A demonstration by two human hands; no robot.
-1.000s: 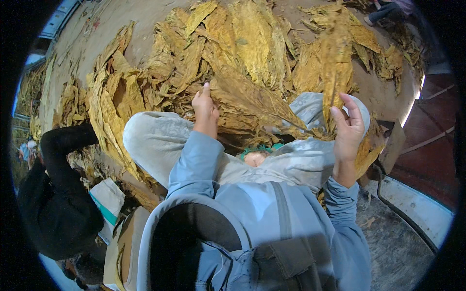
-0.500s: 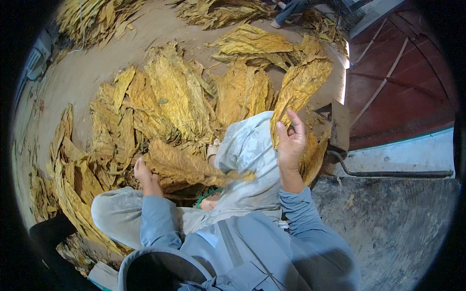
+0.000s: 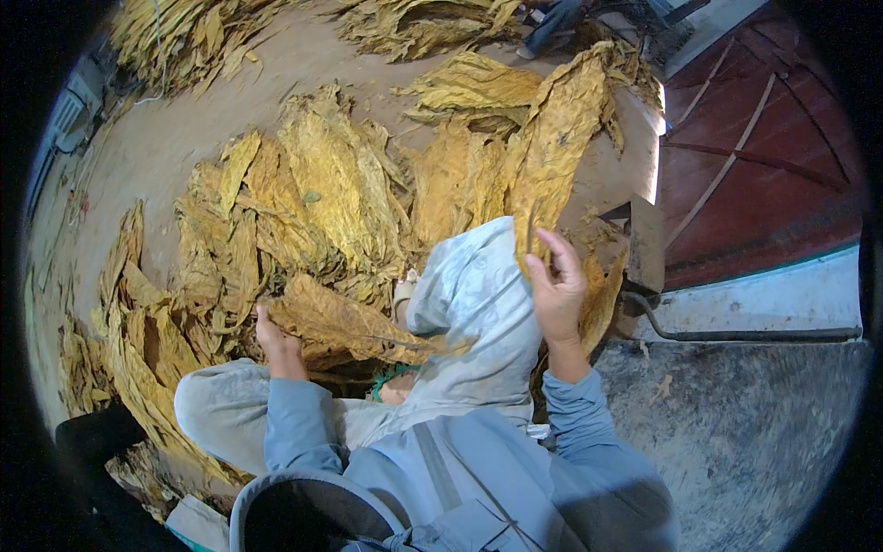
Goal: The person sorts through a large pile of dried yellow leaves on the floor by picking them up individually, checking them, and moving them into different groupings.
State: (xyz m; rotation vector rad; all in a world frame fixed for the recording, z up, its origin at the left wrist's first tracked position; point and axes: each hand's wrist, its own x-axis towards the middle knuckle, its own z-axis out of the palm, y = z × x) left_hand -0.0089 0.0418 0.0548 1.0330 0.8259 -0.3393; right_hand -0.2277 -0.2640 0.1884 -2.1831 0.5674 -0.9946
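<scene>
Closed round the stem end of a brownish-yellow dried tobacco leaf (image 3: 345,316), my left hand (image 3: 279,342) is above my bent left leg. That leaf stretches rightward, its tip over my light trousers. My right hand (image 3: 558,296), beside my right knee, has thumb and forefinger at the lower end of a long yellow tobacco leaf (image 3: 555,129). The leaf rises away from me, its far part overlapping the heaps beyond. Where the right fingertips meet the stem is partly hidden. In front of my legs lies a row of tobacco leaf piles (image 3: 336,179).
More leaves (image 3: 138,340) lie at the left, and further heaps (image 3: 423,23) are at the back. A person's leg (image 3: 547,32) shows at the far edge. At the right are a dark red panel (image 3: 736,184), a bent metal bar (image 3: 754,332) and a worn dark board (image 3: 736,423).
The leaf at my right hand has swung away and left, now more upright and over the far pile. My left hand has dropped slightly, its leaf still in it.
</scene>
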